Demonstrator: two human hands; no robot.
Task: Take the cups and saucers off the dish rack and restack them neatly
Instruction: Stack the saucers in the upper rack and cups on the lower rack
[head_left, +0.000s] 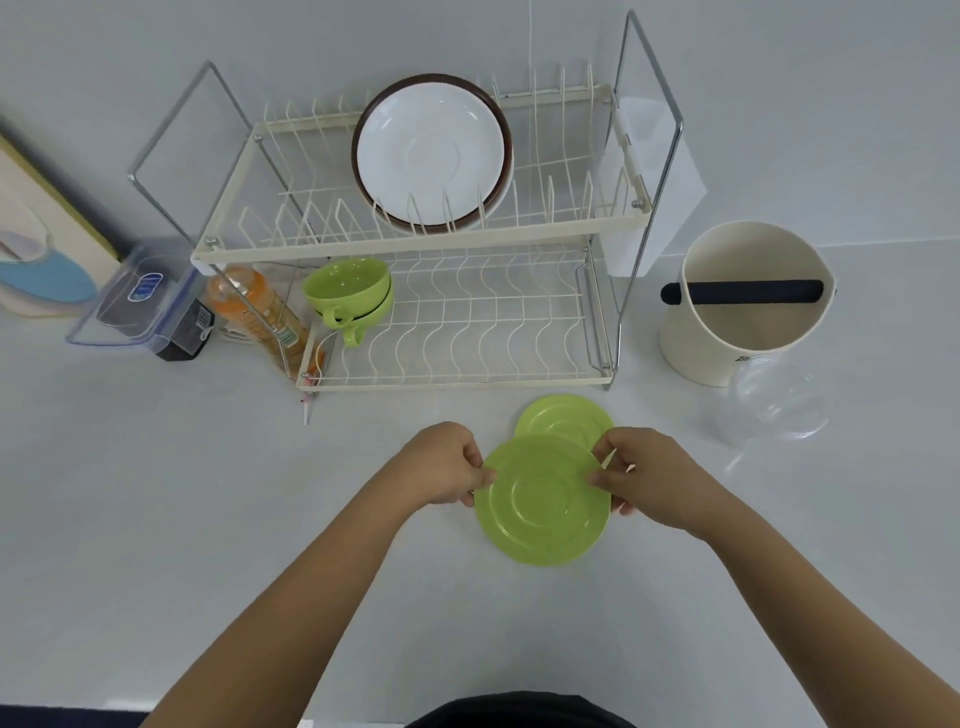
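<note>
Near centre of tabletop (156, 519): green saucer (543, 501), pinched at opposite rims by left hand (447, 465) and right hand (644, 475), overlapping second saucer (563, 418) behind. Risks: thin fingertip grip slipping; misaligned stacking. Green cups (350, 293) remain on dish rack (467, 338).

A: Anything readable out there?
B: Barely. The cream bin (748, 306) carries dark lettering low on its wall, partly behind the clear plastic bowl (774, 402); too blurred to read.
A: And the orange bottle (260, 317)?
B: A green-and-white label near its base, print too small to make out.
A: The clear storage box (140, 301)?
B: A blue mark on the lid, illegible. No word or number can be read anywhere.
</note>
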